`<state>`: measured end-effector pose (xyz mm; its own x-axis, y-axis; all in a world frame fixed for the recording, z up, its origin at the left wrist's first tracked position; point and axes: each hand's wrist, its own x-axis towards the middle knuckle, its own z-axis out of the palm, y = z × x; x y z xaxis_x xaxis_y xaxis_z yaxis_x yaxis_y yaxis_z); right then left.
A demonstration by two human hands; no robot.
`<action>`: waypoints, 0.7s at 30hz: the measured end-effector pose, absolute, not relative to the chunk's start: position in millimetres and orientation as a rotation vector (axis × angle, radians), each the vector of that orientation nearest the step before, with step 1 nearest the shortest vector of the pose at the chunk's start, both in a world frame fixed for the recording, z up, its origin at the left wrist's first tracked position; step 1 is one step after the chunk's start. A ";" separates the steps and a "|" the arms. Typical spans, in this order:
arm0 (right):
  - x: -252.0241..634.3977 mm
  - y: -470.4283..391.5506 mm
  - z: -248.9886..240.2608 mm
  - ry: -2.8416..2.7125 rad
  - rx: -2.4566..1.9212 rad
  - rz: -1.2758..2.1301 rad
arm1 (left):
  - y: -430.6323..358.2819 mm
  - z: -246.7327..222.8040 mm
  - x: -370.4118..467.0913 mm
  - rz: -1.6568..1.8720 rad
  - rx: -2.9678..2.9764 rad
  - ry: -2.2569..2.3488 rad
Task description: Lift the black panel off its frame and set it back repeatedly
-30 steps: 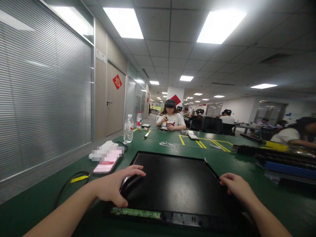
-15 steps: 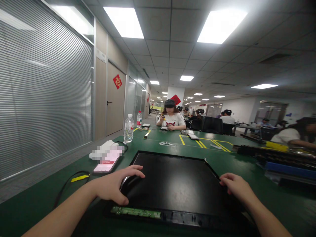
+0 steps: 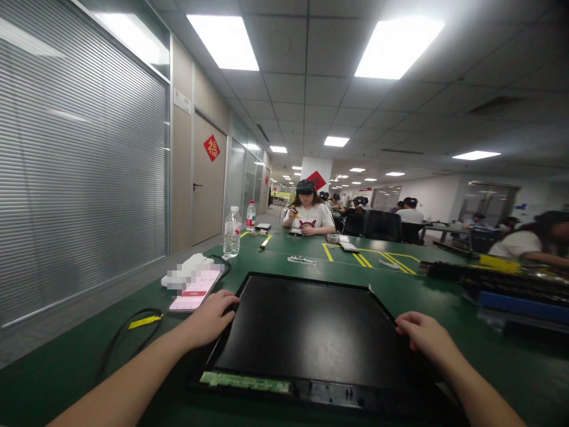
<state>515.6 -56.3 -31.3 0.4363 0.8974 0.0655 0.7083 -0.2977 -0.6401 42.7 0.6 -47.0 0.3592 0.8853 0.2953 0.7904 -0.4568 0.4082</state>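
A large black display panel [image 3: 320, 329] lies flat on the green table in front of me, screen side up, in a thin dark frame. Along its near edge runs a narrow green circuit board [image 3: 244, 382]. At the panel's left border, my left hand [image 3: 211, 317] is closed on the frame, its fingertips over the edge and its thumb partly hidden. My right hand [image 3: 427, 335] pinches the right side of the frame between thumb and bent fingers. A small light tab [image 3: 370, 289] sticks up at the far right corner.
Left of the panel are a phone [image 3: 193, 293], a black cable [image 3: 116, 335] with a yellow tag, and a water bottle [image 3: 232, 232]. Dark parts and a blue strip [image 3: 520, 305] are stacked to the right. A person [image 3: 309, 213] sits across the table.
My left hand has drawn back from over the screen to the panel's left edge, and its spread fingers have closed in. My right hand stays in place; the panel has hardly moved.
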 end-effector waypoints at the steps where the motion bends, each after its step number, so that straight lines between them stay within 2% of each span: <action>1: 515.4 -56.1 -31.3 -1.341 -2.096 0.408 | 0.7 -46.7 43.1 0.711 2.409 1.518; 21: 518.0 -53.6 -34.2 -1.271 -2.117 0.432 | 4.4 -46.2 44.7 0.660 2.376 1.595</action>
